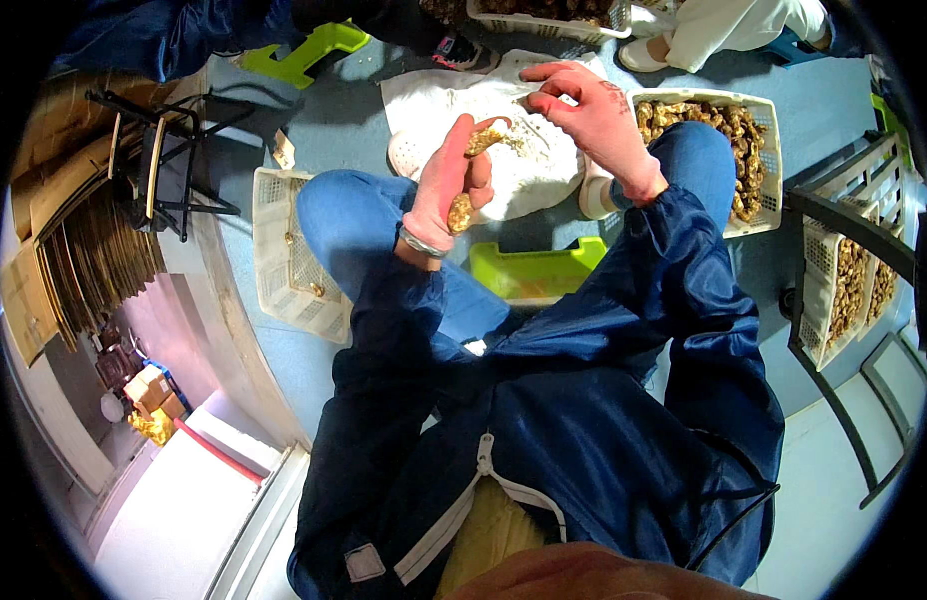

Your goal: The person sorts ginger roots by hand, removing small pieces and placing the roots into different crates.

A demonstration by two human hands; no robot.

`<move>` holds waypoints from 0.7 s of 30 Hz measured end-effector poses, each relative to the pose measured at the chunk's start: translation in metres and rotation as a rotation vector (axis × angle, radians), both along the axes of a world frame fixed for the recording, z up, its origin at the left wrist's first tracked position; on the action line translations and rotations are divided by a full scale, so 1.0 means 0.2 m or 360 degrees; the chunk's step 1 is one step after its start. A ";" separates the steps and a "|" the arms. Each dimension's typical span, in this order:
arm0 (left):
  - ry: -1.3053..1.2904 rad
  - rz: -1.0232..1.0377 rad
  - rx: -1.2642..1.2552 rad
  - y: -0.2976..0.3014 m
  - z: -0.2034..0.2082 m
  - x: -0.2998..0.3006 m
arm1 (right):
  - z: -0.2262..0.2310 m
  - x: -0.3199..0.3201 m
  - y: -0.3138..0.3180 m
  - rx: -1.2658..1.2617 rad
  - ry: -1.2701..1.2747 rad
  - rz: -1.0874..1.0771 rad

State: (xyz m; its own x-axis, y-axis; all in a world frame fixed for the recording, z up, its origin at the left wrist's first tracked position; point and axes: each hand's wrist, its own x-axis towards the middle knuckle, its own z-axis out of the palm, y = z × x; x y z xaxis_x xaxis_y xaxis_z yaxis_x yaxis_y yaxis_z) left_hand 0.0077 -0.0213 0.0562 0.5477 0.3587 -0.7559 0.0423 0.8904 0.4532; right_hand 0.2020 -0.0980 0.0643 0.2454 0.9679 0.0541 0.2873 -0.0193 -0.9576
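Observation:
My left hand point(448, 190), in a pink glove, is closed around knobbly golden-brown pieces. One piece point(484, 140) stands out between the thumb and fingers, with a whitish spot at its tip. Another piece point(460, 214) shows at the heel of the hand. My right hand point(594, 115), also in a pink glove, hovers a little to the right, apart from the left. Its thumb and a finger come together, while another finger stretches out to the left; anything between them is too small to make out. Below both hands lies a white cloth point(424, 95) scattered with dark crumbs.
A white basket point(771, 150) full of similar brown pieces stands by my right knee. Beside my left knee is another basket point(284, 290) with a few pieces. A green stool point(529, 270) sits between my legs. More filled baskets point(829, 330) and a metal rack point(854, 215) are at right.

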 end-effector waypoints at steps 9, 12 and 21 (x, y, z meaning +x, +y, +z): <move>-0.0384 0.0021 -0.0347 0.01 -0.03 -0.07 | -0.06 0.04 0.04 0.0049 -0.0244 -0.0178; -0.0461 0.0045 -0.0307 0.06 -0.04 -0.06 | -0.05 0.01 0.03 -0.0077 -0.0230 -0.0077; -0.1270 0.0980 0.0334 0.52 0.34 -0.88 | -0.06 0.04 -0.03 -0.0343 -0.0124 -0.0119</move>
